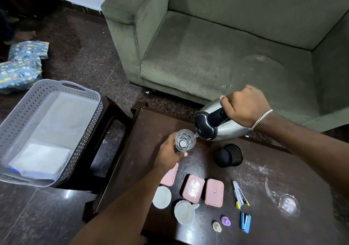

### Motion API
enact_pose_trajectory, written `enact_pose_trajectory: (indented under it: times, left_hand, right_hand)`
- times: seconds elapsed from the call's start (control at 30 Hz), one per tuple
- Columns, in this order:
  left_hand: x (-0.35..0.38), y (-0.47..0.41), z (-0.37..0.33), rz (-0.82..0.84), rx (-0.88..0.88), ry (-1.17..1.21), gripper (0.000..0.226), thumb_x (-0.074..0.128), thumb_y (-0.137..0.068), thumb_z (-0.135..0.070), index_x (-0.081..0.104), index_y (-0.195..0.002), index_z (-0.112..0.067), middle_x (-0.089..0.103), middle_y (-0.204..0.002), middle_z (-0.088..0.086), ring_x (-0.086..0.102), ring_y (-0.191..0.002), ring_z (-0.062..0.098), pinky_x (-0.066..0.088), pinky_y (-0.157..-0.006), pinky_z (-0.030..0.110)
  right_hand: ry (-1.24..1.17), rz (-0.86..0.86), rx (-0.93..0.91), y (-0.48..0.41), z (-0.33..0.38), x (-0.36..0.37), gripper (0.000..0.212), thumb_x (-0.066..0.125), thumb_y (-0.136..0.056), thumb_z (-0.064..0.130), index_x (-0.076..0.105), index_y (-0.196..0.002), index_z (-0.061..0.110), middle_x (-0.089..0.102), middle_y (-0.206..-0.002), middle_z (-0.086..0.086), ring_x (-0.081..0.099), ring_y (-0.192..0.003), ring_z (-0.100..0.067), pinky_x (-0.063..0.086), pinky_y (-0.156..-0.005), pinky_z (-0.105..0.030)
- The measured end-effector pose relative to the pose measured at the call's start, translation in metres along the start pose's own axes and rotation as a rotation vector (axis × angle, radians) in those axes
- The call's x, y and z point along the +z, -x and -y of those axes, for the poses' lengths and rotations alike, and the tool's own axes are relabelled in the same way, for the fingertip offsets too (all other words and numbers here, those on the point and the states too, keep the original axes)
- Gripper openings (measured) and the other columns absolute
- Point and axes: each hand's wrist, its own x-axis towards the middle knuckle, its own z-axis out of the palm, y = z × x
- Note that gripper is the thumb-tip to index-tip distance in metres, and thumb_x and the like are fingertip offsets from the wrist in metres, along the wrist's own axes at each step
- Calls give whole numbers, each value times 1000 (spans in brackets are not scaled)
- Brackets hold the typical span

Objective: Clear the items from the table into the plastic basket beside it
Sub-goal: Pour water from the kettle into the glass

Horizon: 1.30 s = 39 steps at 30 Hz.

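Head view: above the dark table (264,169), the right hand (245,108) grips a tilted steel kettle (217,124), its spout touching a clear glass (184,140) clasped by the left hand (170,155). Left of the table sits the grey plastic basket (20,116).

Silver chain bracelet (261,119), bare forearms

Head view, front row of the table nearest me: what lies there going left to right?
White cup → cream cap → purple cap → blue stapler → clear glass lying at the right end.
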Motion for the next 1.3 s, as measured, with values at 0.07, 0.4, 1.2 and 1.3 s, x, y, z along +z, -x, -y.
enact_pose_trajectory:
  times: [0.07,0.4,1.2,1.3]
  left_hand:
    - [-2,1,-2,2,0,-9,83,91,-65,-3,54,-136,-23,72,-123,0,68,-117,19,54,-104,46]
    - [-9,5,-4,8,27,-50,79,94,-67,-14,51,-131,-37,71,-119,-10,68,-112,8,57,-101,38]
    - [-16,11,-11,5,48,-78,77,93,-72,-19,49,-134,-31,69,-129,-7,67,-117,12,57,-101,43]
    - [-17,11,-12,5,51,-83,78,93,-72,-19,50,-136,-28,68,-131,-5,67,-118,14,57,-101,44]
  right_hand:
    - [23,15,-8,-1,3,-2,53,39,-93,34,56,-48,10,56,-46,-21,53,-46,-37,43,-61,-35]
    - [82,-13,-26,-3,7,-6,53,41,-92,31,52,-44,11,57,-45,-18,56,-44,-34,44,-65,-35]
    - [165,-6,-33,-2,17,-11,53,36,-92,34,47,-44,13,60,-46,-16,57,-42,-30,43,-68,-36]
    - [176,10,-33,-2,17,-9,55,33,-93,36,53,-48,11,62,-50,-14,59,-45,-30,42,-70,-36]
